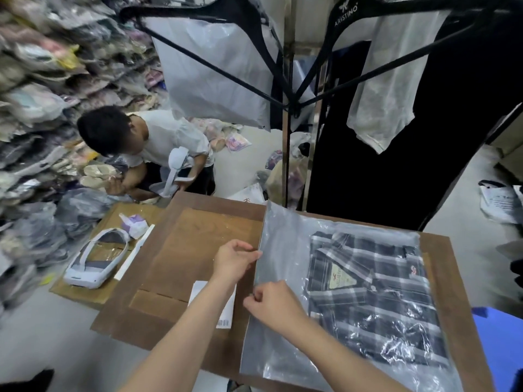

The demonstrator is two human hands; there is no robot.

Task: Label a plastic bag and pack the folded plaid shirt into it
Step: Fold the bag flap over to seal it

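Note:
The folded dark plaid shirt (368, 295) lies inside a clear plastic bag (280, 250) on the brown cardboard work surface (198, 244). My left hand (233, 260) pinches the bag's left edge near its middle. My right hand (273, 305) pinches the same edge a little lower, its forearm lying over the bag's left part. A white label sheet with a barcode (226, 315) lies flat on the cardboard left of the bag, partly hidden under my left forearm.
A white headset (94, 260) and a small purple-white pack (134, 224) lie on a lower cardboard at left. A crouching person (158, 145) is behind the surface. Stacked bagged clothes fill the left wall. A rack with hangers and garments (288, 80) stands behind.

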